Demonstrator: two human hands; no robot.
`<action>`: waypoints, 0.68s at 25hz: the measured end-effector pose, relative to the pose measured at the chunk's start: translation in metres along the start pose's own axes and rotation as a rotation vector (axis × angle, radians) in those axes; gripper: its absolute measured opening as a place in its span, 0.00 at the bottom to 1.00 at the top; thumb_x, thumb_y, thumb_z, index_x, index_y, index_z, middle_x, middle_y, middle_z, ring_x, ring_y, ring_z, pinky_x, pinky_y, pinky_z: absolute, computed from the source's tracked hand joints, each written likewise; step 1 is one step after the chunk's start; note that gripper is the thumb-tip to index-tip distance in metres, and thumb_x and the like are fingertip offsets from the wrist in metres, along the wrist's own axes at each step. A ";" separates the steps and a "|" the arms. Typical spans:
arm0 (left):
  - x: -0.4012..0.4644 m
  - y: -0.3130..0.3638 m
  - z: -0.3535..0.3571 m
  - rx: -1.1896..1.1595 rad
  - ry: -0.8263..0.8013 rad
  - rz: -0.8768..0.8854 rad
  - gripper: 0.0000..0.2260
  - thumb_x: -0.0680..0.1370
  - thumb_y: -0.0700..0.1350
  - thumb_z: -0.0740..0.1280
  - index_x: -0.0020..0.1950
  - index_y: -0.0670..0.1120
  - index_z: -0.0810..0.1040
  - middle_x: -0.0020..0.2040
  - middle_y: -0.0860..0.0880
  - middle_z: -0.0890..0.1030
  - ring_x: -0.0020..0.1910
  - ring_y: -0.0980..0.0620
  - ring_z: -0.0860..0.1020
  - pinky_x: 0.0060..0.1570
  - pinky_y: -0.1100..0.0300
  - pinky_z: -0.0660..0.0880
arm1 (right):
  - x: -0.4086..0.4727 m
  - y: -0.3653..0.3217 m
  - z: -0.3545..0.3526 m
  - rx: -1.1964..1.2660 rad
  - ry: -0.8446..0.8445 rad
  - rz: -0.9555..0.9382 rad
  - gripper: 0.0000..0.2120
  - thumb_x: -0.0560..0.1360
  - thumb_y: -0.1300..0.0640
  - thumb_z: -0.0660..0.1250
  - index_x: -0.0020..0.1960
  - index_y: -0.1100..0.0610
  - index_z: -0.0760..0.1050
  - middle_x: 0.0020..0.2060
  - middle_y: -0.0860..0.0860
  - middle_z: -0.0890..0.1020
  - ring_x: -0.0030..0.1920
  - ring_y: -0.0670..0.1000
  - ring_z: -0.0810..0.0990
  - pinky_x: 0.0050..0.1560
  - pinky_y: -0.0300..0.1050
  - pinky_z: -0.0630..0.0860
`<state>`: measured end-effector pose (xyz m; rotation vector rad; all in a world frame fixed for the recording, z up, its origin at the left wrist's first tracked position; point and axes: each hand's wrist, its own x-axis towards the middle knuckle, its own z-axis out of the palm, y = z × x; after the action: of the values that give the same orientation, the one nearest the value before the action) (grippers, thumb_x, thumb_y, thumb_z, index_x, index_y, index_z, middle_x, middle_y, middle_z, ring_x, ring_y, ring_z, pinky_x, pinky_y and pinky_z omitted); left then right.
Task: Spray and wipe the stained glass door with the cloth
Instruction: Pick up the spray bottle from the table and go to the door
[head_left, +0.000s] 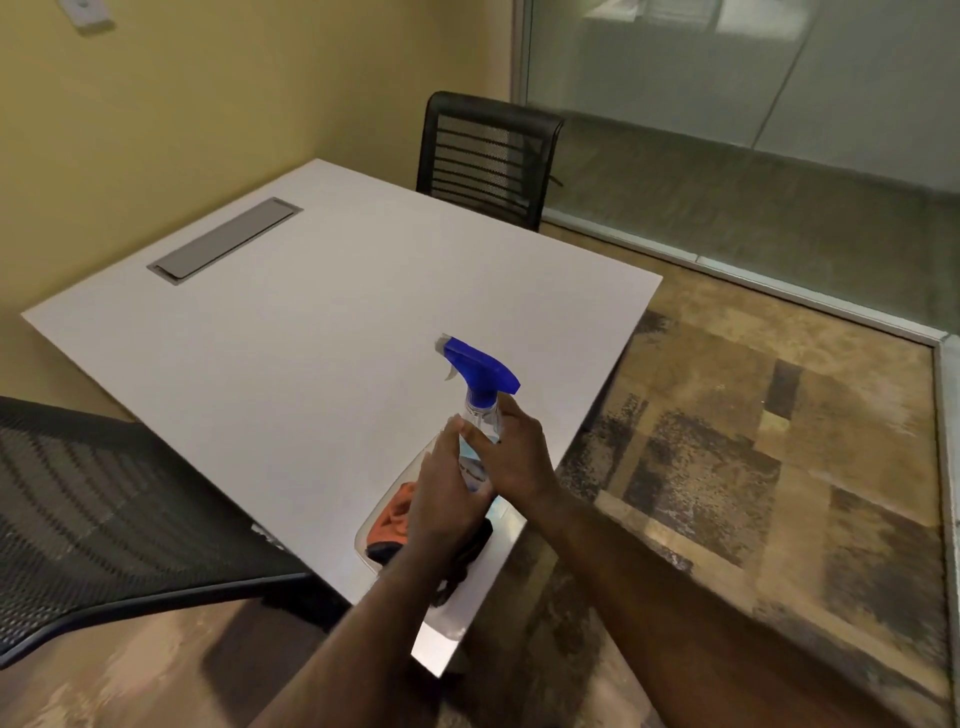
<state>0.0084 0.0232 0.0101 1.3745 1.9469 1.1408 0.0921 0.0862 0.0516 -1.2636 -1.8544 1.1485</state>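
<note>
Both hands are closing on the clear plastic spray bottle with blue trigger head (475, 410): my right hand (514, 457) is gripping its neck, left hand (447, 499) cupping its body. Its long axis is leaning away, nozzle left. An orange-and-black cloth (395, 525) is lying underneath; the frosted glass door (753, 73) is standing well apart, far right.

A white square table (291, 332) fills the middle of the view, set close against a yellow wall (234, 88). Near its far left edge a grey cable hatch (226, 240) lies flush in the top. A black mesh-backed chair (485, 156) stands at the table's far corner, and a second mesh chair (104, 499) sits along the near left edge. The floor (753, 441) to the right is patchy carpet in brown, tan and dark blocks. A pale wall plate (85, 13) shows high on the wall
</note>
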 end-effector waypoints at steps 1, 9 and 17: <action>0.000 0.009 -0.003 -0.020 0.012 0.027 0.22 0.75 0.56 0.71 0.67 0.54 0.70 0.58 0.58 0.79 0.54 0.58 0.79 0.54 0.70 0.74 | -0.002 -0.009 -0.007 -0.011 0.028 -0.010 0.13 0.75 0.50 0.71 0.55 0.53 0.72 0.47 0.47 0.81 0.46 0.44 0.78 0.51 0.35 0.75; -0.013 0.124 -0.006 -0.090 0.003 0.344 0.23 0.71 0.61 0.71 0.63 0.56 0.72 0.56 0.59 0.81 0.49 0.68 0.78 0.48 0.80 0.70 | -0.052 -0.088 -0.101 -0.125 0.387 -0.001 0.19 0.74 0.41 0.68 0.58 0.51 0.73 0.52 0.47 0.83 0.50 0.47 0.82 0.52 0.38 0.74; -0.078 0.264 0.069 -0.286 -0.330 0.551 0.21 0.62 0.60 0.68 0.53 0.58 0.73 0.41 0.67 0.78 0.44 0.72 0.78 0.40 0.79 0.69 | -0.173 -0.106 -0.243 -0.313 0.841 0.078 0.14 0.72 0.41 0.68 0.53 0.48 0.74 0.43 0.46 0.84 0.43 0.50 0.81 0.40 0.43 0.73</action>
<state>0.2259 0.0120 0.1918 1.8504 1.1542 1.2658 0.3156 -0.0159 0.2510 -1.6621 -1.3577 0.2497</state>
